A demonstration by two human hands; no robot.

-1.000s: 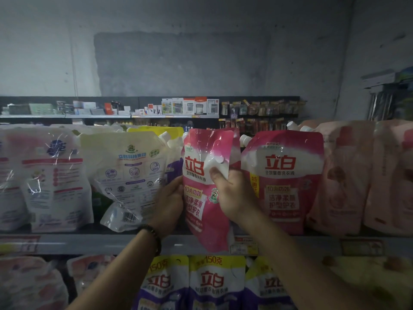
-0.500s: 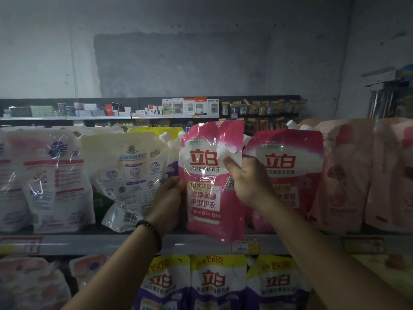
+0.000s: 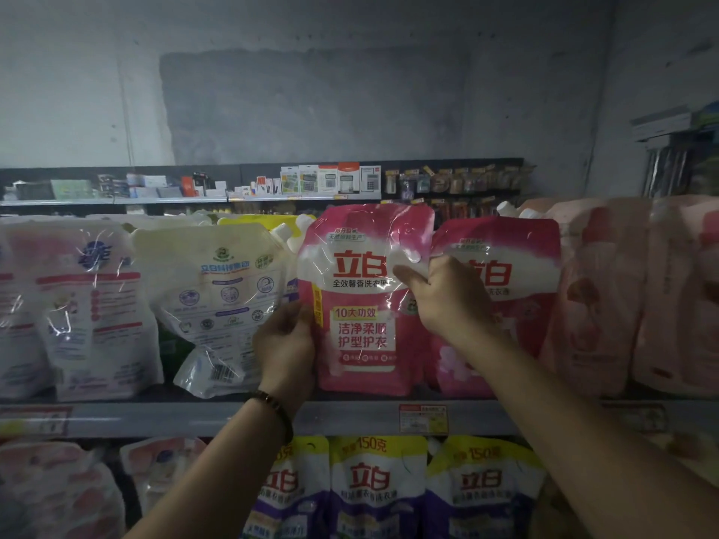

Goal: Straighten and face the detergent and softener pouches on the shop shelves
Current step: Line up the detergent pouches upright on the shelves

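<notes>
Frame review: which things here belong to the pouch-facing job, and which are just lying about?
Job: left hand, right hand, both gripping the pink pouch; second pink pouch beside it; white pouch; pale pouches; purple pouches below.
Lying about: calculator packs on the far shelf; price tag; bracelet.

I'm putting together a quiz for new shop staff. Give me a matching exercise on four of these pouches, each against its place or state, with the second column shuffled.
Column one
1. front pink pouch
2. second pink pouch
3. cream pouch
4. middle purple-and-yellow pouch

Column two
A. leaning, just beyond the left hand
B. in the lower row
C. gripped at both side edges
D. partly hidden behind the right hand

Pairs: 1-C, 2-D, 3-A, 4-B
</notes>
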